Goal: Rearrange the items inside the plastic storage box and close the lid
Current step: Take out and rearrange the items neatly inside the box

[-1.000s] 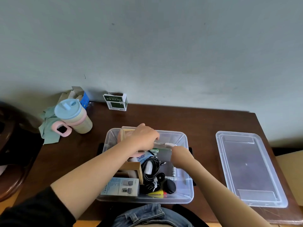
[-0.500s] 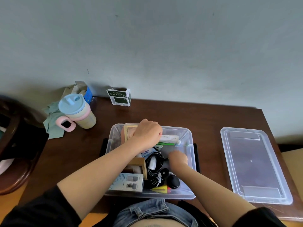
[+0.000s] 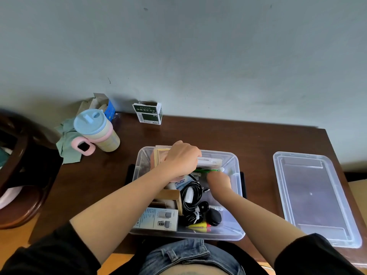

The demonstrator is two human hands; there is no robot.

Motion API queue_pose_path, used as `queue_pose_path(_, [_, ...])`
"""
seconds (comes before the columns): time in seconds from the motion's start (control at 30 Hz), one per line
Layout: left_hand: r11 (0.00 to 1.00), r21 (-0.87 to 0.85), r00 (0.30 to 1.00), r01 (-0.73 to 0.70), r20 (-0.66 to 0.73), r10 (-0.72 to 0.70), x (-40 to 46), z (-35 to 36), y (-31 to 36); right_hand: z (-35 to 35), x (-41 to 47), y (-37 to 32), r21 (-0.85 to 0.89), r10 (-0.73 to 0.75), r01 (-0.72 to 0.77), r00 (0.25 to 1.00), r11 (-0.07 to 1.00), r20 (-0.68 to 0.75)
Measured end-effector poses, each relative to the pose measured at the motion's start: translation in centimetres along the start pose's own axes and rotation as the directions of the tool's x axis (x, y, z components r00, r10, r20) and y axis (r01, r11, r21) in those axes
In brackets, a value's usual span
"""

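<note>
A blue-lidded cup [image 3: 96, 130] and a green-and-white carton [image 3: 148, 113], its print too small to read, stand at the table's [image 3: 258, 139] far left. The open storage box [image 3: 234, 225] sits at the near edge, packed tight. Inside, the left hand [image 3: 181, 158] curls round a pale flat pack [image 3: 210, 162] at the far wall; a packet [image 3: 180, 182] reads "WET WIPES". The right hand [image 3: 218, 180] reaches in, grip unclear. The lid [image 3: 313, 197] lies apart, right.
</note>
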State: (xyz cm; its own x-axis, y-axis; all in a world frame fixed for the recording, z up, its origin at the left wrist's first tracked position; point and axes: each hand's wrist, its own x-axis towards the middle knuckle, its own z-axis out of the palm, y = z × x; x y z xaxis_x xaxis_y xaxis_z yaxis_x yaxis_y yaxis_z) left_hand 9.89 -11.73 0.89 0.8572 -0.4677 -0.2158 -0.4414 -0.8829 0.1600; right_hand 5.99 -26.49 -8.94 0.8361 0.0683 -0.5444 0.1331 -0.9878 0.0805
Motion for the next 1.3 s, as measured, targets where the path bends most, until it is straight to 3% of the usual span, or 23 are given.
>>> queue_pose_path(0.23, [0.999,-0.013,0.999,-0.032,0.006,0.032,0.2,0.3,-0.5,-0.5,0.0,-0.1,-0.098,-0.075,0.073,0.997,0.993,-0.024])
queue_pose_path(0.57, [0.997,-0.052,0.998,-0.064,-0.007,0.064,0.2,0.6,-0.8,0.4,-1.4,-0.6,0.055,0.077,-0.074,0.996,0.996,-0.046])
queue_pose_path(0.67, [0.995,-0.079,0.998,-0.066,-0.007,0.066,0.2,0.7,-0.8,0.8,-2.2,-0.7,0.061,0.039,-0.036,0.998,0.997,-0.047])
queue_pose_path(0.93, [0.993,-0.088,0.997,-0.077,-0.005,0.077,0.0,0.7,-0.8,0.4,-2.3,-0.5,-0.016,-0.006,0.006,1.000,1.000,0.028])
queue_pose_path(1.13, [0.994,-0.081,0.998,-0.067,-0.003,0.067,0.1,0.8,-0.8,-0.7,-2.5,0.6,0.000,-0.091,0.093,0.974,0.996,0.206])
queue_pose_path(1.3, [0.994,-0.069,0.997,-0.080,-0.013,0.080,0.0,0.6,-0.8,0.8,-2.3,0.3,-0.143,-0.124,0.169,0.952,0.975,0.280])
